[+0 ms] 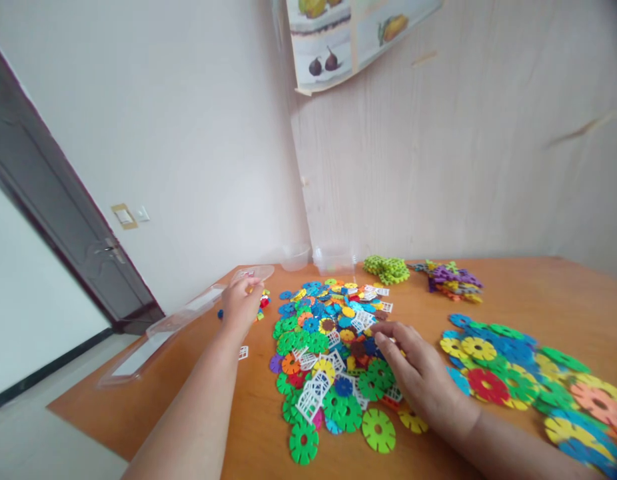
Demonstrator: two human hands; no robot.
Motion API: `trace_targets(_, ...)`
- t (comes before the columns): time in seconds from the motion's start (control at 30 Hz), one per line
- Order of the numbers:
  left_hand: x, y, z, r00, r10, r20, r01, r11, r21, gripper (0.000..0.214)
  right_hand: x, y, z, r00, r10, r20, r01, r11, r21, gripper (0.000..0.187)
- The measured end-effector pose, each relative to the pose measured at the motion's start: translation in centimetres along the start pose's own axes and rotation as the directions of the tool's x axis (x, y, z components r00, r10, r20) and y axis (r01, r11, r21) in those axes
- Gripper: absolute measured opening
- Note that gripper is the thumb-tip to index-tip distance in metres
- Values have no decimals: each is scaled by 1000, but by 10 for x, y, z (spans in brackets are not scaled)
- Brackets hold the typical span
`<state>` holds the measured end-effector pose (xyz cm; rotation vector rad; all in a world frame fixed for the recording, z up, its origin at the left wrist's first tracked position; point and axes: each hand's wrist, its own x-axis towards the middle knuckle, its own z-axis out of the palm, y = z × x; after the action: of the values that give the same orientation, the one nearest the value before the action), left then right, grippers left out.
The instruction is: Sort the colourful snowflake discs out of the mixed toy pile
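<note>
The disc pile (317, 343) lay on the desk (261, 413), its long axis running from close to the far edge back toward the near edge. The right hand (416, 363) was the nearer of the two: its fingertips were at the pile's right flank, roughly halfway along, so that most of the pile lay to its left. Its fingers were bent over the thumb, and whether they gripped a piece could not be told.

The left hand (242, 305) was apart from the pile, off its far left end, beside the bricks (264, 302) and toward the desk's far left corner. Its fingers were curled in; whether they pinched anything could not be made out.

White windows (313, 397) lay strewn over the pile, and a lone window (243, 353) sat on bare wood left of it. A second heap (513, 373) spread toward the desk's right side. Along the far edge were a tub (294, 257), a box (333, 261), a green stack (387, 269) and a purple stack (454, 279).
</note>
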<state>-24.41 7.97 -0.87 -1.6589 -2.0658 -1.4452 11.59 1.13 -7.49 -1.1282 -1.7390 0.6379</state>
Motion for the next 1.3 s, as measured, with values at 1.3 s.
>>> trace_targets(1.3, -114, 116, 28, 579, 558, 594, -552, 805, -217, 20, 5, -7, 1, 976, -174, 127, 203, 940, -273, 10)
